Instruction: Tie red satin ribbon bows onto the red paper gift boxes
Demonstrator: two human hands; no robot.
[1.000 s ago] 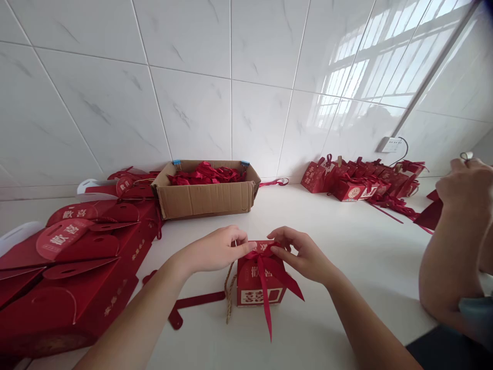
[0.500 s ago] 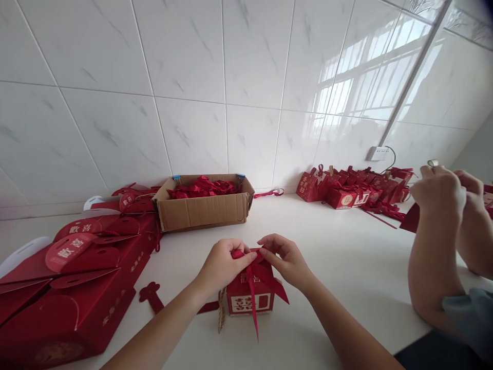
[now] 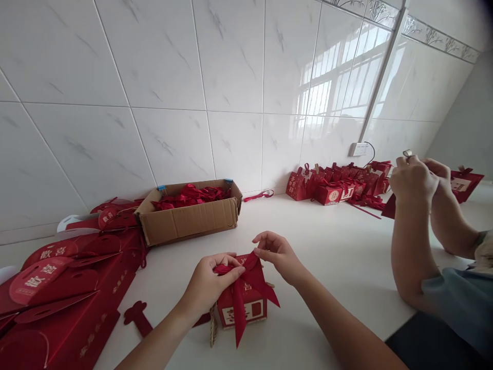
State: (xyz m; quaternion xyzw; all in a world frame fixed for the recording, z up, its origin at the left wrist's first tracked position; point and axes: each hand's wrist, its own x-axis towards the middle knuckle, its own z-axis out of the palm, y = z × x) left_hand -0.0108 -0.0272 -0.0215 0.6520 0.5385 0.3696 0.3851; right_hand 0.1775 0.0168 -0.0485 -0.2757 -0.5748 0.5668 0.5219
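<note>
A small red gift box [image 3: 254, 297] with gold-framed characters on its front stands on the white table before me. Red ribbon [image 3: 239, 311] is formed into a bow at its top, and two tails hang down over the front. My left hand [image 3: 206, 282] pinches the bow's left part between thumb and fingers. On the other side, my right hand [image 3: 278, 257] holds the right loop by its edge with thumb and forefinger. A twisted gold cord [image 3: 213, 326] hangs at the box's left side. The knot is partly covered by my left fingers.
Large red boxes [image 3: 111, 288] line the left. A cardboard box [image 3: 188, 221] of red ribbons stands by the wall. Several small red boxes [image 3: 327, 194] are grouped at the back right. At right, another person's hands [image 3: 416, 180] hold a red piece. A red strip [image 3: 138, 318] lies near my left forearm.
The view has turned to the right. My right hand has drawn outward with the ribbon loop, opening the bow wider. The front tail now shows broader, and my left hand keeps its pinch.
</note>
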